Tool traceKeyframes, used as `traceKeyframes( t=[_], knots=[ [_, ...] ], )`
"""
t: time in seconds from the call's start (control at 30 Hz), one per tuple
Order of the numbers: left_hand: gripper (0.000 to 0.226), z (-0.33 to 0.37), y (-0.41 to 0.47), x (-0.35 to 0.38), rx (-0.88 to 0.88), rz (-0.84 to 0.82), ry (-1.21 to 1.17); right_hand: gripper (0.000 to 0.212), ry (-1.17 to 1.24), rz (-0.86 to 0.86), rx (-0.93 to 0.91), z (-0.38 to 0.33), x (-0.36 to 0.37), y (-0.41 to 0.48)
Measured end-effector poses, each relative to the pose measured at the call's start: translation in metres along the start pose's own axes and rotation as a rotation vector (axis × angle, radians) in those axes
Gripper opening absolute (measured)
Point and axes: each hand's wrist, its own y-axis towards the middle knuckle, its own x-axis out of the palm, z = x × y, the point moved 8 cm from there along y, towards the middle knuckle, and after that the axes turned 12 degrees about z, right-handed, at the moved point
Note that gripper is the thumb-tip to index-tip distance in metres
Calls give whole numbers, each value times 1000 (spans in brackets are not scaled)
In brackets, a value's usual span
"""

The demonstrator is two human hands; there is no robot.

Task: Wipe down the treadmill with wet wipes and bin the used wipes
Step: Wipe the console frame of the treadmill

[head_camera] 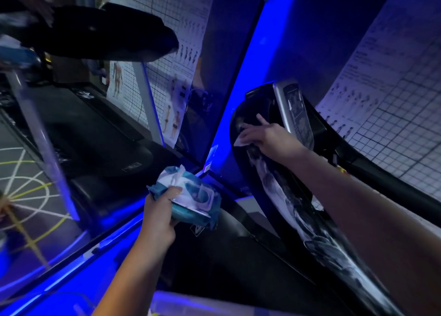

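Blue-lit gym with chart posters [393,115] behind: right hand [267,136], fingers [249,134] laid flat, pressing a white wipe [239,142] against the treadmill's black rail [279,187] just below the console [296,110], long axis sloping down toward the elbow; left hand [160,218] farther off, gripping the wipes pack [191,196].

Reaching up from the lower edge with the bare left forearm [133,268], gripping a wet wipes pack [191,191] in the left hand [160,210], with the thumb [175,191] across its top face and the fingers wrapped underneath, mostly hidden. Stretching the bare right forearm [358,196] in from the right side, pressing a white wet wipe [241,142] flat under the right hand [265,134], palm down, with straight fingers and the index finger [261,120] pointing upward. Holding the two hands well apart, the right one higher in view.
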Motion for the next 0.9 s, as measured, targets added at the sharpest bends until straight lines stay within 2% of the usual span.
traceKeyframes(
  t=[0.1, 0.23, 0.4, 0.5, 0.57, 0.73, 0.9],
  knots=[
    [43, 1, -3, 0, 1, -6, 12, 27, 92, -59, -94, -10, -6, -24],
    [44, 4, -3, -6, 2, 3, 14, 35, 156, -229, -183, -20, -9, -65],
    [45, 0, -3, -15, -10, 24, 40, 35, -37, -226, -325, -32, -11, -57],
    [43, 1, -5, -11, 8, 11, 38, 29, -240, -71, -282, -43, -23, -37],
    [38, -3, -8, -7, 9, -14, 49, 32, -267, -46, -217, -46, -23, -37],
    [44, -17, -12, -8, -23, -12, 64, 25, -171, -135, -207, -51, -18, -67],
    [47, -17, -15, -5, -25, -26, 48, 26, -182, -255, -243, -61, -23, -81]
  ],
)
